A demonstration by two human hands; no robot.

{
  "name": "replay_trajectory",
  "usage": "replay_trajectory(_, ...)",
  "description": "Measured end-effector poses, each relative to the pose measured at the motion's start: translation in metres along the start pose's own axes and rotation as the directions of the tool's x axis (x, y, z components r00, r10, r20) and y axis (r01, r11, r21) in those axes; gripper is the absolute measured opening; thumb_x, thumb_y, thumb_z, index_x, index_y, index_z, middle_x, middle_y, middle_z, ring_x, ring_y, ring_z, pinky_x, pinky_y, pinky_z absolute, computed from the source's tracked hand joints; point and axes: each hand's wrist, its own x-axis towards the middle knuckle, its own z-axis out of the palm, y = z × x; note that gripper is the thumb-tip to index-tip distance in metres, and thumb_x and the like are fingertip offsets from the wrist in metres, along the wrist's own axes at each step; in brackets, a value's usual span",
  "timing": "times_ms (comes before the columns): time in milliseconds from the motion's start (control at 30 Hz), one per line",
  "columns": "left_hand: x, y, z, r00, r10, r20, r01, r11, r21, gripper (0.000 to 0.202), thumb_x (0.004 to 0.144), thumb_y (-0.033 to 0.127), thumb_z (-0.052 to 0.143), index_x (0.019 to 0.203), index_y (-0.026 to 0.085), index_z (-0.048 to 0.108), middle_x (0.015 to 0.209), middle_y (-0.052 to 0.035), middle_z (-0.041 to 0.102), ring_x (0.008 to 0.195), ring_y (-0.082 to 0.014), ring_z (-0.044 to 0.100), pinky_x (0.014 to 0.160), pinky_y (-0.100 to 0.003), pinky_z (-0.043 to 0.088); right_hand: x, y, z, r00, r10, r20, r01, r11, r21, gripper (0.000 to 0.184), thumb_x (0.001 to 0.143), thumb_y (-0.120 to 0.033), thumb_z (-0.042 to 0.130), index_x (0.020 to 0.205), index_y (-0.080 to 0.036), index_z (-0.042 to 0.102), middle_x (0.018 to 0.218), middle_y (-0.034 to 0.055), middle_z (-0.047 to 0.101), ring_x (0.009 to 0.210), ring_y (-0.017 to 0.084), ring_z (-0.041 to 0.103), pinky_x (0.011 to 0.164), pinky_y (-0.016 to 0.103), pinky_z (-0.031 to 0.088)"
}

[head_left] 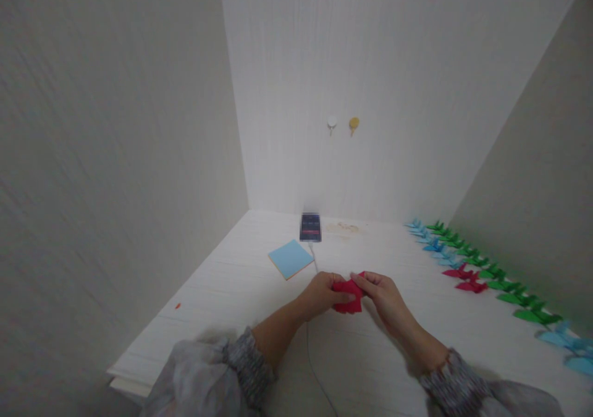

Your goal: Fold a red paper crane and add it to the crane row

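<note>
A piece of red origami paper (354, 304), partly folded, is held up just above the white table between both hands. My left hand (323, 294) grips its left side, with the thumb lying across the front. At the upper right edge, my right hand (380, 293) pinches the paper between thumb and fingers. The fingers behind the paper are hidden. Left of the hands lies a square stack of light blue origami paper (291, 259), with an orange edge showing beneath.
A phone (310, 227) lies near the back wall, its white cable (309, 352) running forward under my left hand. Rows of folded paper cranes in green (503, 285), blue (434, 246) and red (471, 283) line the right side. A small red scrap (178, 306) is at left.
</note>
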Motion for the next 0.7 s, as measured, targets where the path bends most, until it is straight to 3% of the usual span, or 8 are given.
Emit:
replay_trajectory(167, 0.0, 0.0, 0.001, 1.0, -0.007, -0.031, 0.005, 0.999, -0.046, 0.033, 0.055, 0.039, 0.066, 0.068, 0.008, 0.061, 0.052, -0.001, 0.055, 0.047, -0.009, 0.047, 0.049, -0.023, 0.034, 0.001, 0.0, -0.001, 0.999, -0.011, 0.044, 0.012, 1.0, -0.027, 0.036, 0.062, -0.049, 0.059, 0.055, -0.014, 0.059, 0.05, 0.0021, 0.058, 0.047, 0.013, 0.05, 0.049, 0.025, 0.038)
replay_trajectory(333, -0.002, 0.005, 0.003, 0.995, 0.061, -0.076, -0.066, 0.996, -0.064, 0.025, 0.057, 0.033, 0.064, 0.058, 0.009, 0.057, 0.047, 0.0031, 0.047, 0.044, -0.0051, 0.037, 0.047, -0.021, 0.026, -0.001, 0.001, 0.002, 1.0, -0.024, 0.002, 0.024, 0.998, 0.054, 0.033, 0.061, -0.045, 0.061, 0.055, -0.013, 0.059, 0.049, 0.0009, 0.057, 0.049, 0.013, 0.05, 0.051, 0.025, 0.038)
replay_trajectory(500, -0.006, 0.012, 0.005, 0.996, 0.049, -0.069, -0.058, 0.988, -0.141, 0.025, 0.058, 0.033, 0.063, 0.058, 0.009, 0.055, 0.047, 0.0033, 0.046, 0.043, -0.0047, 0.036, 0.046, -0.02, 0.024, -0.005, -0.001, 0.009, 0.998, -0.035, -0.047, 0.044, 0.978, 0.206, 0.028, 0.063, -0.041, 0.061, 0.054, -0.014, 0.058, 0.049, -0.0002, 0.056, 0.048, 0.011, 0.048, 0.052, 0.025, 0.038)
replay_trajectory(700, -0.003, 0.007, 0.003, 0.995, 0.073, -0.073, -0.076, 0.996, -0.04, 0.026, 0.059, 0.034, 0.063, 0.056, 0.009, 0.055, 0.046, 0.0033, 0.044, 0.043, -0.0048, 0.034, 0.045, -0.021, 0.024, -0.003, 0.002, 0.005, 0.999, -0.045, -0.004, 0.046, 0.988, 0.147, 0.023, 0.063, -0.037, 0.062, 0.058, -0.014, 0.058, 0.054, 0.0007, 0.057, 0.052, 0.012, 0.048, 0.054, 0.025, 0.038)
